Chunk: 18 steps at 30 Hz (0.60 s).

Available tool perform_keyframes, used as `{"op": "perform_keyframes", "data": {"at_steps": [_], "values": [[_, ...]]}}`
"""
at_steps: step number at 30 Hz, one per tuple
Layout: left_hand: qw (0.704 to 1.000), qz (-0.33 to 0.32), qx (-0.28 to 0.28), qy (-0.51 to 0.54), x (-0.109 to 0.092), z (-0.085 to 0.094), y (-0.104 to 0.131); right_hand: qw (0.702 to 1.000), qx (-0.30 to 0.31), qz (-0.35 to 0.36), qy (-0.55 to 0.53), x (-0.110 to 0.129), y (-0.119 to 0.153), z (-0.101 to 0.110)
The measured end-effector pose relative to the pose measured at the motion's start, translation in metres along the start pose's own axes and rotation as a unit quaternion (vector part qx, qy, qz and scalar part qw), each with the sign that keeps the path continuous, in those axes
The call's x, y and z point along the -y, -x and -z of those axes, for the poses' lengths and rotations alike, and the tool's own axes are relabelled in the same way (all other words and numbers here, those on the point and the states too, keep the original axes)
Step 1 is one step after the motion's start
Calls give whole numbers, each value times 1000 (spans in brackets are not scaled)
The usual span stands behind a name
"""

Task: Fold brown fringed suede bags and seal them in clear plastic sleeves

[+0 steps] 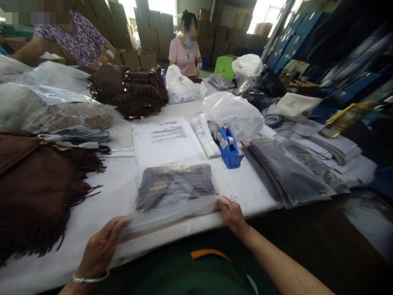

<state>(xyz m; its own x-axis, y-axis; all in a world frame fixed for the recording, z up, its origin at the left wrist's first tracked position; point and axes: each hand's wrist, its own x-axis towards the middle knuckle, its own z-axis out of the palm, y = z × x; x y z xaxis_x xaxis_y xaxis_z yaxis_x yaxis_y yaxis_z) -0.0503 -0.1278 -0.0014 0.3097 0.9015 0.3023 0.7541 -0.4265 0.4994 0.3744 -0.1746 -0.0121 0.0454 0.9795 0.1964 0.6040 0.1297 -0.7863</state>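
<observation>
Nearside of the tape dispenser, our left hand and right hand pinched a bag, seemingly straightening, next likely needing even tension.

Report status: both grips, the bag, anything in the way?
Left grip pinching clear bag at near left corner; right grip at near right. Dark flat item inside. Nothing on top; blue tape dispenser stands apart, beyond and to the right.

One held bag, one tape dispenser (blue), one bangle, two co-workers.
</observation>
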Motion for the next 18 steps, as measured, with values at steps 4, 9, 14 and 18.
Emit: {"op": "perform_keyframes", "data": {"at_steps": [4, 9, 14, 18], "values": [[990, -45, 118, 63, 8, 3, 7, 999, -11, -32, 12, 1, -5, -2], [999, 23, 17, -33, 8, -10, 7, 998, -20, -46, 46, -1, -5, -1], [983, 121, 38, -134, -5, -16, -10, 989, -2, -90, 120, 10, -14, -4], [975, 69, -6, -209, -29, -2, -37, 961, 42, -140, 235, 21, -21, -5]]}}
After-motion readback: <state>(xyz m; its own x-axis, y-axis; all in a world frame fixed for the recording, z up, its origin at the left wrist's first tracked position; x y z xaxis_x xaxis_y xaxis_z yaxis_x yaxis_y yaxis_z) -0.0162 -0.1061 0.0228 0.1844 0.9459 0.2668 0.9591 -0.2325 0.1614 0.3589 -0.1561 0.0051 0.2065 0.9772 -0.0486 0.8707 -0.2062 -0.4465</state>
